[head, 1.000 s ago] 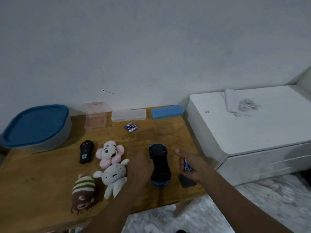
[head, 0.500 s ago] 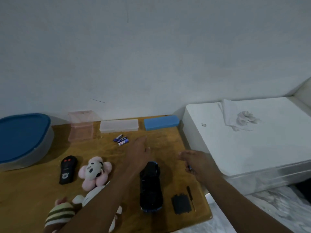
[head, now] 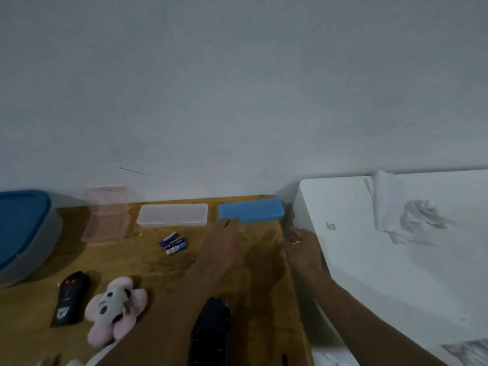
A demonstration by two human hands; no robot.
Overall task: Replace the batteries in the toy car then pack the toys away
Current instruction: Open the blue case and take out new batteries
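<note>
Left hand point(head: 224, 241): reaches forward over the wooden table point(head: 148, 265); fingers stretched out flat and together, holding nothing; fingertips touch the near left corner of the blue box point(head: 252, 212)
Right hand point(head: 303, 247): hovers at the table's right edge, just beside the white cabinet point(head: 396, 273); fingers curled inward; whether it holds anything cannot be told, since the palm faces away and the picture is blurred
Toy car point(head: 210, 334): black; lies on the table near the bottom edge of the view, between the two forearms; partly cut off by the frame
Batteries point(head: 173, 243): a small cluster of loose blue ones on the table, in front of the clear box point(head: 173, 214), left of the left hand and apart from it
Pink box point(head: 107, 215): stands at the back of the table, left of the clear box
Remote control point(head: 69, 298): black, lying left of the pink plush toy point(head: 115, 310)
Tub point(head: 25, 233): grey with a blue lid; sits at the table's far left
Cloth point(head: 406, 212): white and crumpled; rests on top of the cabinet
</note>
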